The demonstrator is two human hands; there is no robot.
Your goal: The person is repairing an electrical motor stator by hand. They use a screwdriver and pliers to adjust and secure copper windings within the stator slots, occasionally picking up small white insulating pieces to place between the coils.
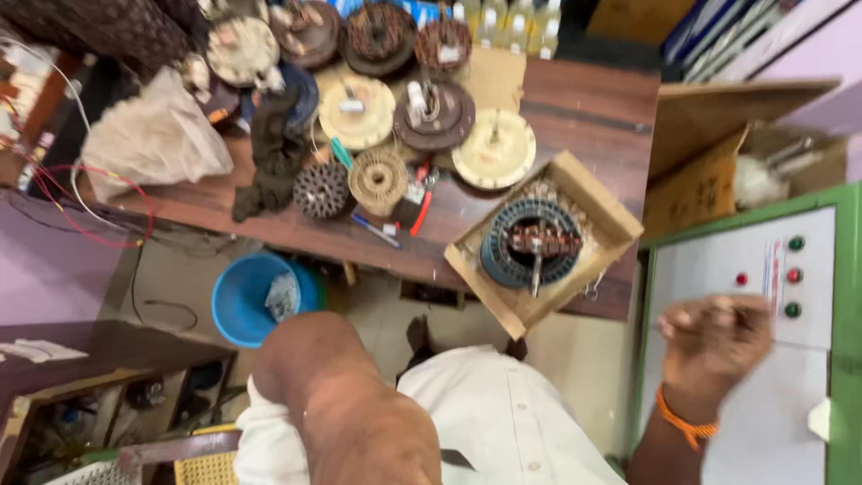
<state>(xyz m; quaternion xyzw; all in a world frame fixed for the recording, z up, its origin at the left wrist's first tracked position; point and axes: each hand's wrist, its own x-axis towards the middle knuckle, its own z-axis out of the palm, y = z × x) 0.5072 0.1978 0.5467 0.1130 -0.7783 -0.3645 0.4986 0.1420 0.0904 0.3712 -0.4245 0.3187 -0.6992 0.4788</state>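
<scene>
I look down on the wooden workbench (575, 103), crowded with fan motor parts so each lies within reach. At its near edge a cardboard box (603, 208) cradles a wound stator (532, 242). My right hand (716, 339), fingers curled shut, reaches the white control panel (709, 269). My left hand is hidden.

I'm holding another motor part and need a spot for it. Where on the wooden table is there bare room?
The table is bare at its right end, between the cream disc, the cardboard box and the right edge. A narrow strip runs along the front edge under the plastic bag. The middle and back are crowded with motor parts and windings.
</scene>
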